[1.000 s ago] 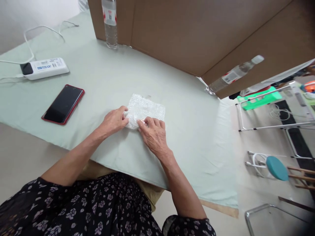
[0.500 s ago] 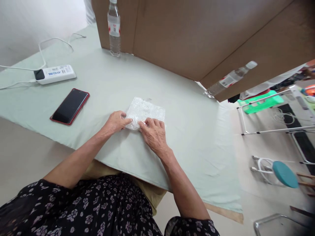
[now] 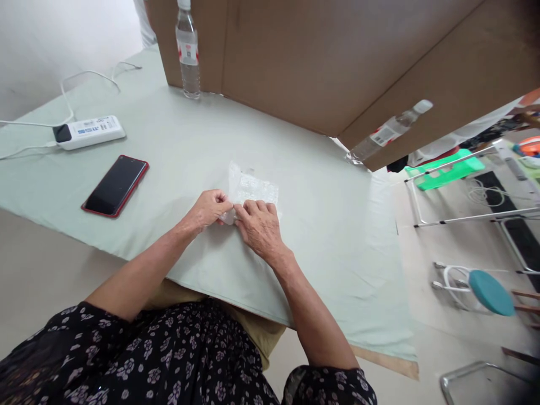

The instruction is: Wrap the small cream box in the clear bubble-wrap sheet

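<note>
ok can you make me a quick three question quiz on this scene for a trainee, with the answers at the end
1. Multiple choice: what do the left hand and right hand both touch?
a) a charging cable
b) bubble wrap
c) a teal stool

2. True or false: the red-edged smartphone lies screen up, to the left of both hands.

3. Count: how many clear plastic bottles are by the brown cardboard?

Key: 1 b; 2 true; 3 two.
</note>
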Demonstrator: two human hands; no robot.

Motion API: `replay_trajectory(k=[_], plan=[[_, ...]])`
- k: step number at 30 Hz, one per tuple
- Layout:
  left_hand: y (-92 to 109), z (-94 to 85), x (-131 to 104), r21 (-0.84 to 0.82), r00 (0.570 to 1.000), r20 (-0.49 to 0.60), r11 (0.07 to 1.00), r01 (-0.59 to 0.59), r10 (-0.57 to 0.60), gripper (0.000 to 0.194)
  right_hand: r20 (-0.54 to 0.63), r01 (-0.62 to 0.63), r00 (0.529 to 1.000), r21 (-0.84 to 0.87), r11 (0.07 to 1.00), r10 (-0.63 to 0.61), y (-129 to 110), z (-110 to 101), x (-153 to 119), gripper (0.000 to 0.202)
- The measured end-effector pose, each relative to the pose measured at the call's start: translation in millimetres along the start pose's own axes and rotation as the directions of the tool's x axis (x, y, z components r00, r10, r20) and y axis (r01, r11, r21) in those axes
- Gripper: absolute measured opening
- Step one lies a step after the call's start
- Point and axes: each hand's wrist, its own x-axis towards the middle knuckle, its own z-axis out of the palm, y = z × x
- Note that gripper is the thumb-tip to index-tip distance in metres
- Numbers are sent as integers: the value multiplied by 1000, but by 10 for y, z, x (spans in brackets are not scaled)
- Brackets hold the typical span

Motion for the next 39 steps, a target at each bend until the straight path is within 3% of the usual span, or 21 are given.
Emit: replay_trajectory(k=[7, 9, 12, 14, 17, 19, 21, 23, 25, 27, 32, 36, 39], plan=[[87, 77, -17, -27, 999, 31, 1000, 10, -9, 9, 57, -14, 998, 108, 994, 8, 30, -83, -40, 22], [129, 79, -28, -14, 997, 80, 1000, 22, -21, 4, 50, -15, 999, 157, 988, 7, 40, -106, -68, 23], [165, 52, -30, 15, 978, 205, 1000, 25, -28, 15, 22, -18, 1000, 248, 969, 13, 56, -129, -123, 27], [162, 40, -29, 80, 962, 273, 997, -21, -1, 20, -4, -12, 1000, 319, 948, 14, 65, -137, -179, 29], [114, 69, -41, 329, 953, 269, 917, -226, 138, 20, -102, -36, 991, 387, 922, 82, 84, -143, -327, 27], [64, 110, -57, 527, 928, 232, 764, -373, 293, 19, -205, -163, 941, 428, 889, 271, 118, -144, -469, 23], [11, 145, -71, 641, 877, 235, 612, -464, 419, 19, -212, -360, 822, 525, 771, 528, 176, -137, -621, 27], [-35, 159, -76, 666, 835, 276, 532, -524, 477, 19, -12, -543, 710, 627, 558, 704, 245, -118, -739, 44], [-70, 157, -71, 651, 804, 308, 503, -568, 509, 19, 235, -669, 629, 649, 362, 741, 304, -80, -789, 62], [-94, 151, -64, 645, 786, 317, 487, -589, 532, 21, 367, -728, 580, 634, 261, 727, 335, -23, -762, 74], [-124, 150, -47, 663, 742, 372, 400, -633, 557, 19, 370, -716, 541, 673, 184, 755, 307, 155, -531, 86], [-122, 150, -24, 677, 730, 406, 356, -644, 549, 18, 294, -608, 560, 781, 143, 774, 224, 231, -394, 84], [-93, 161, -16, 689, 745, 422, 353, -634, 516, 18, 240, -541, 569, 830, 138, 787, 168, 211, -330, 78]])
